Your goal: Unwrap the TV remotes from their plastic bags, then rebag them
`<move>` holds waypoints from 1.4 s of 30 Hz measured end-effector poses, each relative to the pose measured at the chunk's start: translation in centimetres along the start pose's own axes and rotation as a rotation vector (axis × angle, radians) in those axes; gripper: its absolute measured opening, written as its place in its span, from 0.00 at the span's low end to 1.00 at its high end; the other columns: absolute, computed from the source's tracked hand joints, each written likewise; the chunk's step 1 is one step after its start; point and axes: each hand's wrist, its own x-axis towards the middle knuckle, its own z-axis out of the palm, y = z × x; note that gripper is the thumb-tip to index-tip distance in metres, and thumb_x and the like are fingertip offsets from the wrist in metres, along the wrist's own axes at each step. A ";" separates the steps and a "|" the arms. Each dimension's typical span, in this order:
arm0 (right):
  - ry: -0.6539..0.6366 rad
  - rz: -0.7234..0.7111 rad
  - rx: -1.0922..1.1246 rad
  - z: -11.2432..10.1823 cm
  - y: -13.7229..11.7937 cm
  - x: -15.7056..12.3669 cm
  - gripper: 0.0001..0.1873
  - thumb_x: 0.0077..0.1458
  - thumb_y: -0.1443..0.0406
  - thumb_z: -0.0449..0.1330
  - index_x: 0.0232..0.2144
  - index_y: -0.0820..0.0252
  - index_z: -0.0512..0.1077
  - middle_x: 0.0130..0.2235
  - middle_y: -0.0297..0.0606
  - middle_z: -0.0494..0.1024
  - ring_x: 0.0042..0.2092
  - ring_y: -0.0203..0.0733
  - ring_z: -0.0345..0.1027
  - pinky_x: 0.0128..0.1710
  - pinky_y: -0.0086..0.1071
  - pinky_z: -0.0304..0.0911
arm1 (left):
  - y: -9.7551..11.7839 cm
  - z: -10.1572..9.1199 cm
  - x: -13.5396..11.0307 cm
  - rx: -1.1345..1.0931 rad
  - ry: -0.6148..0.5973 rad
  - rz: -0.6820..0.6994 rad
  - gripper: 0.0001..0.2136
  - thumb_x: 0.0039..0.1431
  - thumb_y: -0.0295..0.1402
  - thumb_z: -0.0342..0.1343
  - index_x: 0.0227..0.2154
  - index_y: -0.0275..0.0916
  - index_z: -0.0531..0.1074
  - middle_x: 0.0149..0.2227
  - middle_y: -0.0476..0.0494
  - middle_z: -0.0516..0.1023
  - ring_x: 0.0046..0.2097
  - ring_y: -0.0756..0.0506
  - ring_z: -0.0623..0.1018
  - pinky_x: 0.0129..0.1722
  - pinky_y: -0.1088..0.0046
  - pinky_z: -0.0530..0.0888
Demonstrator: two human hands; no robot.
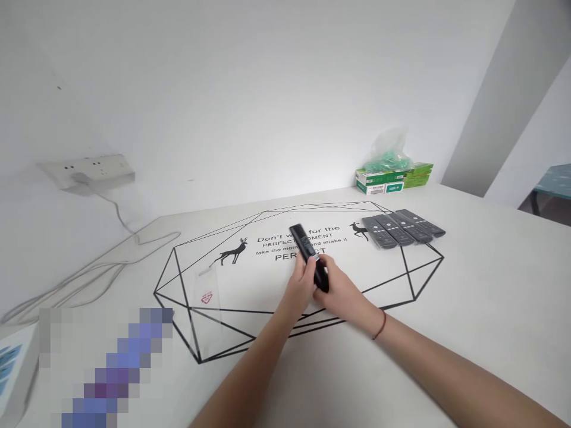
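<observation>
Over the middle of the printed mat, a black remote control (304,239) is held at a slant, with a label-like patch on the side I see. My left hand (303,278) grips it from the left, thumb on its side. Around its lower right end close the fingers of my right hand (338,286). Both hands hide part of the remote. To the left lies a flat clear plastic sleeve (207,312) with a red mark. Several dark remote controls (395,230) lie in a row at the right, seemingly in clear sleeves.
Green and white boxes (379,179) stand against the wall, a clear bag with green contents (389,157) on top. A power strip (96,169) on the wall feeds a white cable (118,261) along the left. A white box (18,374) sits at the lower left, beside a pixelated area.
</observation>
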 end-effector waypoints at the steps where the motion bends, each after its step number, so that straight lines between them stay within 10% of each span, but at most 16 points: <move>1: 0.031 0.085 0.087 -0.1 -0.1 0.1 0.30 0.40 0.74 0.57 0.48 0.58 0.58 0.41 0.40 0.72 0.38 0.43 0.68 0.38 0.38 0.66 | 0.2 -0.5 0.2 0.156 -0.045 0.047 0.17 0.62 0.45 0.43 0.47 0.44 0.69 0.45 0.42 0.76 0.46 0.43 0.75 0.43 0.69 0.70; 3: 0.079 0.270 0.306 -0.5 -0.4 0.3 0.23 0.39 0.73 0.56 0.41 0.58 0.59 0.39 0.39 0.71 0.35 0.40 0.68 0.36 0.37 0.67 | 0.7 -2.4 0.9 0.502 -0.051 0.097 0.20 0.62 0.48 0.41 0.40 0.43 0.74 0.41 0.41 0.78 0.45 0.40 0.75 0.45 0.66 0.69; 7: 0.030 0.483 0.665 -1.3 -1.5 0.2 0.14 0.36 0.74 0.51 0.31 0.58 0.59 0.33 0.35 0.70 0.27 0.32 0.64 0.29 0.31 0.66 | 1.3 -10.2 2.2 0.931 0.367 0.022 0.19 0.61 0.40 0.42 0.47 0.40 0.72 0.52 0.38 0.73 0.53 0.38 0.71 0.52 0.62 0.64; 11: -0.040 0.460 0.722 -1.4 -2.0 -0.2 0.12 0.35 0.73 0.51 0.28 0.59 0.59 0.30 0.33 0.69 0.24 0.31 0.61 0.23 0.28 0.60 | 0.4 -18.6 1.7 1.005 0.583 -0.381 0.21 0.54 0.33 0.48 0.52 0.38 0.68 0.56 0.31 0.67 0.56 0.32 0.67 0.49 0.55 0.66; 14: -0.077 0.439 0.718 -1.2 -2.2 -0.5 0.12 0.35 0.72 0.52 0.28 0.59 0.59 0.30 0.33 0.70 0.24 0.32 0.61 0.23 0.29 0.60 | -0.4 -21.2 0.9 0.976 0.598 -0.490 0.30 0.43 0.28 0.57 0.54 0.34 0.65 0.48 0.26 0.73 0.50 0.30 0.72 0.45 0.54 0.68; 24: -0.121 0.447 0.677 -0.8 -2.3 -0.8 0.12 0.35 0.71 0.52 0.28 0.58 0.60 0.31 0.34 0.70 0.24 0.33 0.62 0.24 0.31 0.61 | -0.6 -17.4 1.4 0.426 0.615 -0.407 0.36 0.31 0.23 0.65 0.50 0.40 0.66 0.33 0.40 0.77 0.44 0.34 0.76 0.41 0.62 0.71; 30: -0.128 0.433 0.667 -0.7 -2.0 -0.8 0.12 0.36 0.71 0.51 0.29 0.58 0.60 0.30 0.33 0.70 0.24 0.32 0.62 0.24 0.30 0.61 | 0.8 -14.0 2.2 0.032 0.520 -0.267 0.07 0.51 0.31 0.58 0.34 0.38 0.69 0.39 0.38 0.76 0.41 0.42 0.78 0.38 0.68 0.75; 42: -0.189 0.361 0.666 -0.3 -1.5 -0.8 0.13 0.35 0.71 0.52 0.29 0.58 0.61 0.29 0.32 0.70 0.24 0.33 0.61 0.21 0.29 0.59 | 2.3 -12.6 2.4 -0.717 0.616 0.035 0.04 0.59 0.23 0.51 0.34 0.38 0.63 0.37 0.42 0.78 0.35 0.49 0.80 0.38 0.71 0.78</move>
